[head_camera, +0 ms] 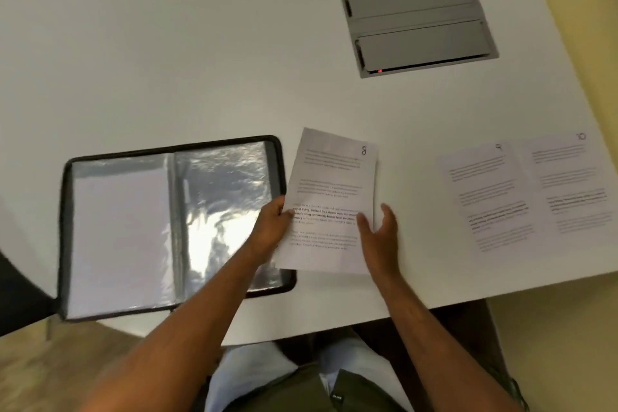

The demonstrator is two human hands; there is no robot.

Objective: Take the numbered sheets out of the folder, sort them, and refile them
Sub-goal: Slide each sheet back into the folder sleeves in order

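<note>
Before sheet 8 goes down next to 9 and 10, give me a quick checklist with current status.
1. Sheet 8 held: ok, left hand grips its left edge.
2. Right hand free: ok, open, fingers touching the sheet's right side.
3. Single sheet held: cannot tell, a second edge seems to show behind.
4. Sheet 9 and sheet 10 flat, side by side: ok.
5. Bare table left of sheet 9: ok.
6. Folder emptied: cannot tell, sleeve glare.

Sheet 10 (575,184) cut off right; body text — blurred
</note>
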